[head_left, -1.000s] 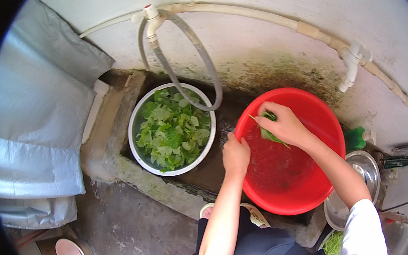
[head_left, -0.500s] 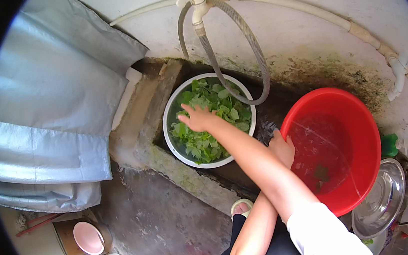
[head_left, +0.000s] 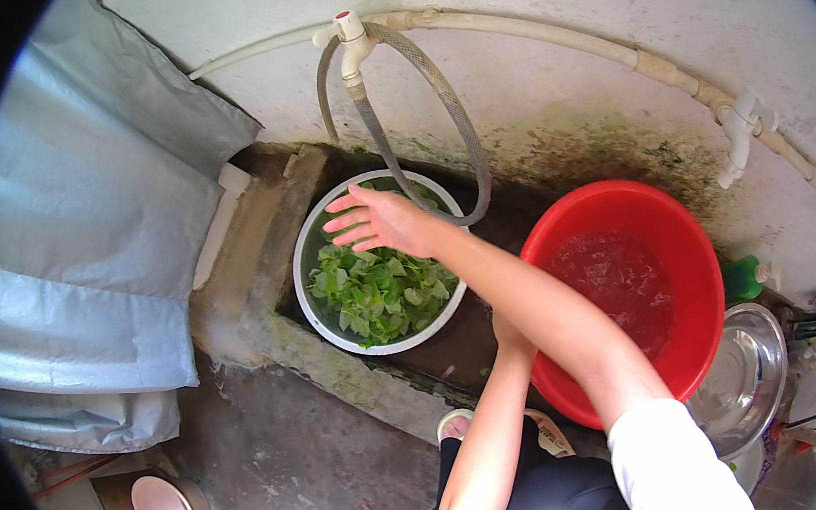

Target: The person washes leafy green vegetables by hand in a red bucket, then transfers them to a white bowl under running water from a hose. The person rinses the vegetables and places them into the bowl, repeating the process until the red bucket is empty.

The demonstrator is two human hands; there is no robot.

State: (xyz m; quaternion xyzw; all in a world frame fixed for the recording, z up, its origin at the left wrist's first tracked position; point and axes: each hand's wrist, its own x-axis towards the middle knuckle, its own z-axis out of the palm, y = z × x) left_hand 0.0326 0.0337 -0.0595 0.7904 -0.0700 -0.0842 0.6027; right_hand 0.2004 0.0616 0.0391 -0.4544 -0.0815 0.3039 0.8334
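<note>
My arms cross, the right forearm lying over the left. My right hand (head_left: 382, 224) hovers above a round basin with a white rim (head_left: 311, 318), its fingers stretched apart and nothing in them. Loose green leaves (head_left: 382, 293) are heaped in that basin. Against the left side of a big red tub (head_left: 712, 321) is my left hand (head_left: 508, 330); the right forearm covers most of it, so its fingers are hidden. Rippled water (head_left: 617, 276) fills the tub's bottom.
A grey hose (head_left: 462, 128) loops from a wall tap (head_left: 351, 40) over the leaf basin. Beside the tub are a steel bowl (head_left: 745, 383) and a green bottle (head_left: 741, 279). A concrete ledge (head_left: 352, 377) edges the wash area; a silver curtain (head_left: 86, 251) hangs left.
My right hand has risen off the leaves, its palm turning sideways. The left hand, seen at the tub's rim before, is now mostly behind my right forearm. The whole view has shifted slightly.
</note>
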